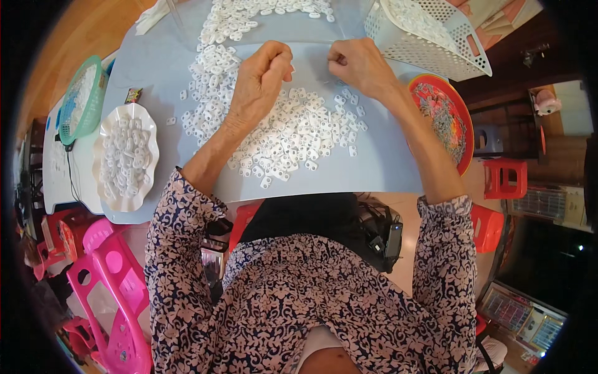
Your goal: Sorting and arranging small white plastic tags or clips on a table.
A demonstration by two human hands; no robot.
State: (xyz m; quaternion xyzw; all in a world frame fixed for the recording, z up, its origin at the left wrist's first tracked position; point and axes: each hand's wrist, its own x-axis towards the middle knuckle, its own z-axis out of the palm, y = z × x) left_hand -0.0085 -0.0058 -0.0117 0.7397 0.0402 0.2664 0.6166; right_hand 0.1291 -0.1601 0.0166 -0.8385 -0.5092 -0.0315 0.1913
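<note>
My left hand is curled closed above the left part of a pile of small white plastic pieces with holes. A tiny bit of white shows at its fingertips; what it grips is too small to name. To the right, my right hand is also closed, thumb against bent fingers, over the table beyond the pile's right end. Whatever it holds is hidden. The two hands are apart. Beside the right forearm stands a red bowl with many thin grey parts in it.
The light blue table carries more white pieces at its far side. A scalloped white dish of white pieces stands left, near a green basket. A white perforated basket is far right. Pink and red stools surround the table.
</note>
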